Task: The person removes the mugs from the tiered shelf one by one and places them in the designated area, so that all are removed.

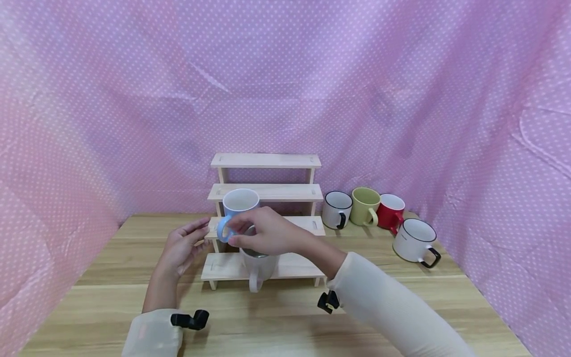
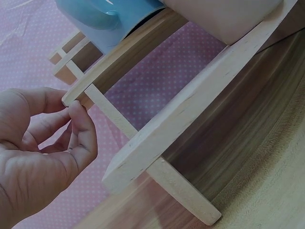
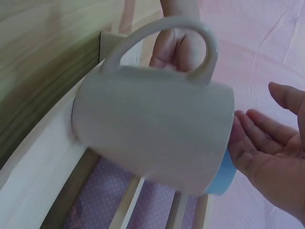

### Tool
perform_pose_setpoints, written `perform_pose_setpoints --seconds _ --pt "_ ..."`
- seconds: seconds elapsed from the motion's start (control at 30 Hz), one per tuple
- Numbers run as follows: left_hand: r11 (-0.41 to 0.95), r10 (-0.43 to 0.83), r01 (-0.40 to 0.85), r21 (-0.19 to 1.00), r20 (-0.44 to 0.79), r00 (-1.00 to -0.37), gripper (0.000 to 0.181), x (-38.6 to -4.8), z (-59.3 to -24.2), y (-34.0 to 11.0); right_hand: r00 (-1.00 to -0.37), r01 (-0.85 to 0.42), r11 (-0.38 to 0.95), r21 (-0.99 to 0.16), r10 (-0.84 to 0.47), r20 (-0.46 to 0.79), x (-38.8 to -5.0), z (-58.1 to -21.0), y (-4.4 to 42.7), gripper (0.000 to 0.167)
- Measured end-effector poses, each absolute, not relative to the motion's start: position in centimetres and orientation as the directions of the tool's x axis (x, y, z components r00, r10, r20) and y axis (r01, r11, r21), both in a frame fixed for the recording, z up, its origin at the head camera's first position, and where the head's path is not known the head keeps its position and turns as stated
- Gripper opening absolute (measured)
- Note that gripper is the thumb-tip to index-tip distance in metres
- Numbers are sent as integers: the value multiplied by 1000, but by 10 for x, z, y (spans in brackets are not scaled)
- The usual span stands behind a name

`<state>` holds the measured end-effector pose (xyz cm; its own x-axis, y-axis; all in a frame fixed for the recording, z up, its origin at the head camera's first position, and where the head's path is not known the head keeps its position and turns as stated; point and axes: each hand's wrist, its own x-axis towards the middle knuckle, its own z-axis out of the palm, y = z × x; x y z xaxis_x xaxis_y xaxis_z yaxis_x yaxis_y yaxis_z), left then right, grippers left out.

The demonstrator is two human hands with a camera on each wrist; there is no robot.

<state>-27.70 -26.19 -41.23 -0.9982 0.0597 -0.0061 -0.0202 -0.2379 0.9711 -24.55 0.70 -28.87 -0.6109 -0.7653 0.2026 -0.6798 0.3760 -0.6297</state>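
Note:
A four-tier wooden stand (image 1: 267, 160) is in the middle of the table. My left hand (image 1: 180, 246) is at its left side; in the left wrist view, thumb and fingers (image 2: 82, 121) pinch the end of a tier board (image 2: 128, 62). A light blue mug (image 1: 241, 202) stands on the second tier from the bottom, its handle to the left. In front, on the lowest tier, sits a whitish mug (image 3: 152, 129), handle facing me. My right hand (image 1: 267, 230) is above the whitish mug beside the blue handle, thumb and fingers apart in the right wrist view.
Right of the stand are a white mug with black rim (image 1: 337, 210), a yellow-green mug (image 1: 365, 206), a red mug (image 1: 389, 213) and another black-rimmed white mug (image 1: 415, 243). A pink dotted cloth (image 1: 285, 99) hangs behind and beside the wooden table (image 1: 250, 327).

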Motion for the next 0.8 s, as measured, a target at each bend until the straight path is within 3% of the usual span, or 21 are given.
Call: perform_pose_setpoints --seconds 0.17,0.3,0.5,0.6,0.73,0.8 --pt "-235 65 -18 972 -3 -998 49 -277 -412 -262 -752 -321 376 -869 -660 -8 -244 -287 -4 32" --pt "-229 62 -24 973 -10 -998 47 -277 -412 -262 -784 -20 224 -974 -608 -124 -245 -287 -11 31" --pt "-232 63 -16 973 -2 -998 51 -278 -412 -261 -778 246 5 -969 -595 -200 -243 -286 -18 38" --pt "-232 60 -13 973 1 -998 50 -278 -412 -262 -796 359 -108 -927 -553 -244 -239 -286 -23 50" --pt "-223 59 -12 975 2 -998 51 -278 -412 -262 -829 421 -209 -883 -483 -281 -233 -289 -36 65" --pt "-217 59 -15 976 -3 -998 53 -278 -412 -262 -840 415 -207 -886 -461 -286 -230 -292 -42 58"
